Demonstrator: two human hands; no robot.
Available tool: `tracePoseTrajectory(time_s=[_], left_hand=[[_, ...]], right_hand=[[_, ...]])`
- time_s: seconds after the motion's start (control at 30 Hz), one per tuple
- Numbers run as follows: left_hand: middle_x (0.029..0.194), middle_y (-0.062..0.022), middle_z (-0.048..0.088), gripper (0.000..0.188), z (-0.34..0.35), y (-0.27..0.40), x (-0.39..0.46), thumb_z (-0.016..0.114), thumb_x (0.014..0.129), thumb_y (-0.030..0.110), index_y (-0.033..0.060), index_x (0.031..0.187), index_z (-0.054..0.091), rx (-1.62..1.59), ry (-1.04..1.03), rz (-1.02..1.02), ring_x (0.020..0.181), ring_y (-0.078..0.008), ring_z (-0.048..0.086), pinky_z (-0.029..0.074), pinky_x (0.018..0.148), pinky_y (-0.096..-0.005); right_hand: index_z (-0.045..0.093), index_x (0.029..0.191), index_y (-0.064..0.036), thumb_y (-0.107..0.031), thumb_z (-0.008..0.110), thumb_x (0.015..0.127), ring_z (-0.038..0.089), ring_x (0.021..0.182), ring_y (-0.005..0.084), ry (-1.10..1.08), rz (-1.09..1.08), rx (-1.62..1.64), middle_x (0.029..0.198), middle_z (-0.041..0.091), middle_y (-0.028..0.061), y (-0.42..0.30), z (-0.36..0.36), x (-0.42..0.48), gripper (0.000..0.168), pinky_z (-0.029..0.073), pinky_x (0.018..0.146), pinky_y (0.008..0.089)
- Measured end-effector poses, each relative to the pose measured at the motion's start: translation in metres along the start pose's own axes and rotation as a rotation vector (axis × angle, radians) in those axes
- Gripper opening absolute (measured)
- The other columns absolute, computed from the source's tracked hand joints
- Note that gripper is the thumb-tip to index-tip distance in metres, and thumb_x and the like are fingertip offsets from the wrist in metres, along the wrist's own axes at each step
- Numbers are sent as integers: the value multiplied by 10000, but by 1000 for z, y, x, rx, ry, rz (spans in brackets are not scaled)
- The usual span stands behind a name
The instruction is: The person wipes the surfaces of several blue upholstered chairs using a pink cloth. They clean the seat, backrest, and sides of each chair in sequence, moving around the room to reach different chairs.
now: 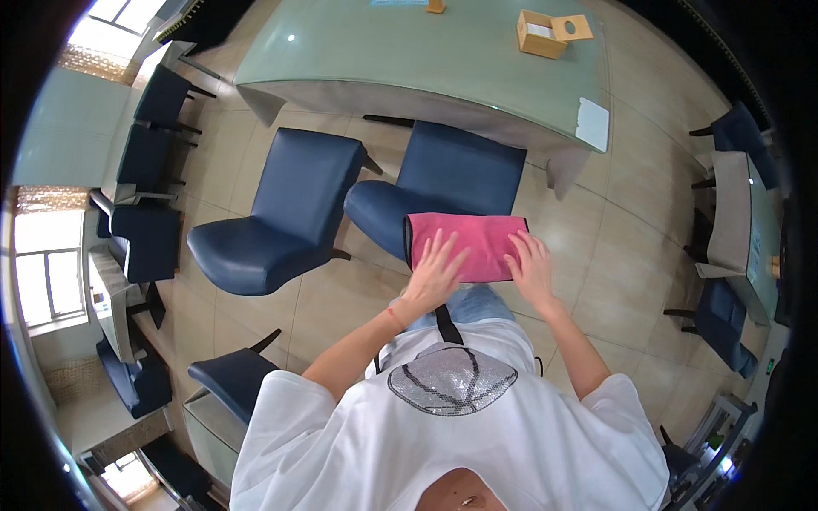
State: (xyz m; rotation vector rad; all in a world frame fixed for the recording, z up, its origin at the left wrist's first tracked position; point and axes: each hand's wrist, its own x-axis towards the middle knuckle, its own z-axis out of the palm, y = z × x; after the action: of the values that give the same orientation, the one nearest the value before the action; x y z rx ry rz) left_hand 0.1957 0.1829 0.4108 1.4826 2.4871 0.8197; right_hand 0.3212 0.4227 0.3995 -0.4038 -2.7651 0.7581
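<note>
A folded pink cloth with dark edging (473,255) lies over the top of a blue padded chair (466,167). My left hand (436,268) rests flat on the cloth's left part, fingers spread. At the cloth's right end, my right hand (532,265) touches it with its fingertips, the fingers bent a little and apart. Neither hand is closed around the cloth. A second blue chair (281,217) stands to the left, apart from the first.
Beyond the chairs stands a glass-topped table (396,57) with an open wooden box (543,38) and a white sheet (593,124). Several blue chairs and further tables line the left and right sides. Another blue chair (236,377) stands at the lower left, on the tiled floor.
</note>
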Motion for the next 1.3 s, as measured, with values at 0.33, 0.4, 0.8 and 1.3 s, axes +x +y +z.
tracePoseTrajectory(time_s=[0.33,0.4,0.8,1.3], left_hand=[[1615,-114,392,588,-4,-82,-6,620,966,368,253,1529,495,234,90,-453,1540,-455,218,181,1173,-749],[1661,-133,301,585,-11,-131,-27,569,1002,288,207,1566,436,205,131,-482,1548,-453,198,203,1205,-683],[1626,-426,-45,725,46,-51,-5,654,959,243,99,1602,352,-162,530,-875,1456,-703,-7,245,1193,-634],[1670,-296,128,478,34,-63,17,681,937,204,159,1407,604,-96,647,-892,1478,-660,47,193,1214,-650]], right_hand=[[556,1413,4,-479,526,1023,572,1245,398,-209,-178,-180,1355,614,239,-80,121,70,621,396,1050,572],[487,1456,40,-499,504,1031,561,1267,446,-309,-161,-27,1380,575,305,-116,159,107,687,436,1055,522],[349,1567,-15,-400,598,987,403,1412,509,-556,-313,143,1506,422,362,-69,130,104,740,331,1180,539],[431,1484,63,-269,604,971,540,1274,456,-406,-336,-27,1417,506,317,-91,132,101,635,444,1075,496]])
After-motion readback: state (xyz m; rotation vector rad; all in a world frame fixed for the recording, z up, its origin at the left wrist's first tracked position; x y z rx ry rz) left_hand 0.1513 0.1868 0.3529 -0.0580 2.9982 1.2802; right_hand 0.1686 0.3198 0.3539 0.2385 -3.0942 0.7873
